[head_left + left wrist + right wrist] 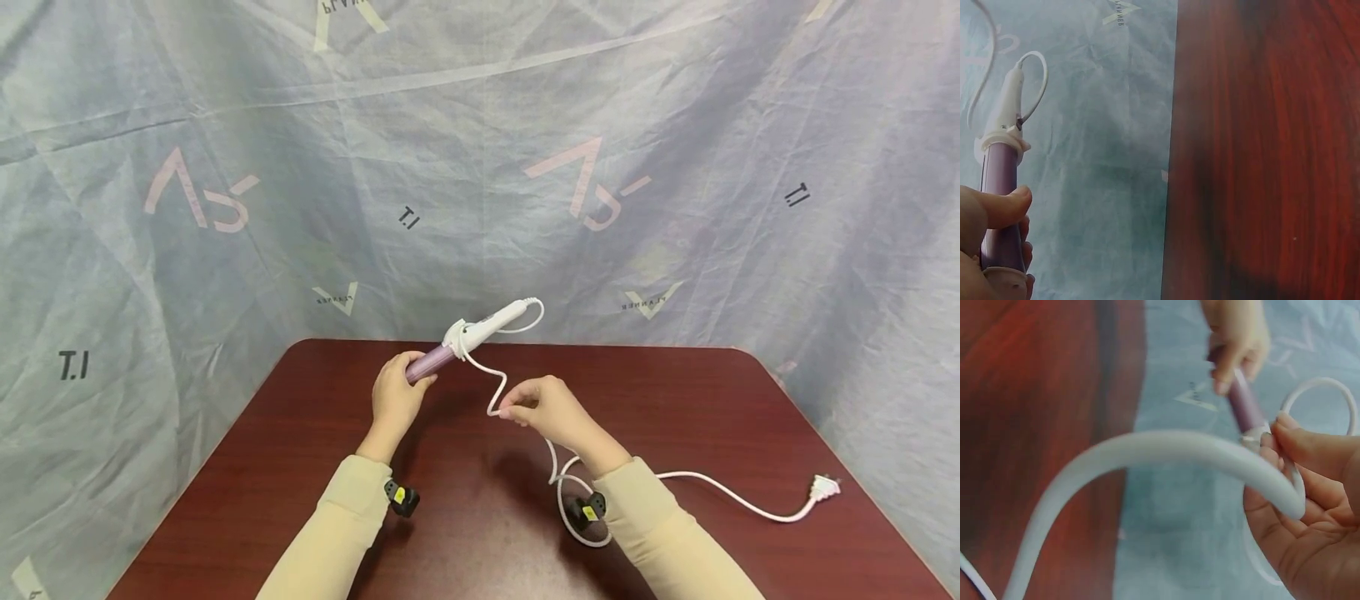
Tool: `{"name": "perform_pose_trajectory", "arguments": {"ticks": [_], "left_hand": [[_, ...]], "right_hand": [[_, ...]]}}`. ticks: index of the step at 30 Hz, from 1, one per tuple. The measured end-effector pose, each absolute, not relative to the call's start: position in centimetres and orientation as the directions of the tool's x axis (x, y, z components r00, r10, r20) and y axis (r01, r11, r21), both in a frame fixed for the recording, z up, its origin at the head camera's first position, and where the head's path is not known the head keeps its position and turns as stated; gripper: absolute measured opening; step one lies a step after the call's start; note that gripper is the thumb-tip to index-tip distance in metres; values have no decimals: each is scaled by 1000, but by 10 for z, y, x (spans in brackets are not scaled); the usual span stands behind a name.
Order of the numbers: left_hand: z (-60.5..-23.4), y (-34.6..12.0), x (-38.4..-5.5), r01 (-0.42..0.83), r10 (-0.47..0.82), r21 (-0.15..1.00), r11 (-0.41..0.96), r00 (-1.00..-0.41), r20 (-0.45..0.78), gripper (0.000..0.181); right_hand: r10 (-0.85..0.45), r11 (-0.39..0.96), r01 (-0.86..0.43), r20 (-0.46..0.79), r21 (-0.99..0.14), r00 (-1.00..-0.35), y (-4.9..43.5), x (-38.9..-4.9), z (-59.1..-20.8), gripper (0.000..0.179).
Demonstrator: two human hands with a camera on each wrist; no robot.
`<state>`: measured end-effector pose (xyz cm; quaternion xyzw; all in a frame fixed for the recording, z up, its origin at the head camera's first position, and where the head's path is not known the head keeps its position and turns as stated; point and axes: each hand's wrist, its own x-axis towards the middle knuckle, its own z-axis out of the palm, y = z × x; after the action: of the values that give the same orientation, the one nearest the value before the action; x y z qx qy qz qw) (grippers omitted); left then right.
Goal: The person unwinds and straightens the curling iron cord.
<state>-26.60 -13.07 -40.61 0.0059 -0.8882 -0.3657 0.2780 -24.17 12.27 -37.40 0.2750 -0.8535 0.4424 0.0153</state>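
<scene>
My left hand grips the purple barrel of a curling iron, holding it tilted above the table with its white handle up and to the right. In the left wrist view the thumb and fingers wrap round the barrel. The white power cord loops from the handle's end, passes round the iron near the base of the handle and runs to my right hand. That hand pinches the cord between thumb and fingers; in the right wrist view a thick curve of cord crosses in front of the palm.
The rest of the cord lies in loose loops under my right wrist. Its plug rests near the right edge of the dark red wooden table. A grey printed cloth hangs behind the table.
</scene>
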Motion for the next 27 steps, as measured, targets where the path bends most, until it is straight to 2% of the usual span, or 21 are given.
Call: {"name": "perform_pose_trajectory", "arguments": {"ticks": [7, 12, 20, 27], "left_hand": [[-409, -135, -262, 234, -134, 601, 764, -854, 503, 39], [-411, -138, -257, 245, -84, 585, 773, -875, 477, 39], [-422, -152, -245, 289, -29, 598, 747, -885, 464, 38], [-433, -176, -230, 292, -45, 681, 671, -901, 431, 40]], "right_hand": [[-293, 407, -507, 417, -760, -860, 132, -253, -346, 11], [-178, 433, -474, 443, -767, -879, 144, -269, -329, 14], [-69, 413, -373, 380, -831, -922, 163, -293, -329, 21], [2, 351, -238, 255, -906, -967, 175, -305, -347, 24]]}}
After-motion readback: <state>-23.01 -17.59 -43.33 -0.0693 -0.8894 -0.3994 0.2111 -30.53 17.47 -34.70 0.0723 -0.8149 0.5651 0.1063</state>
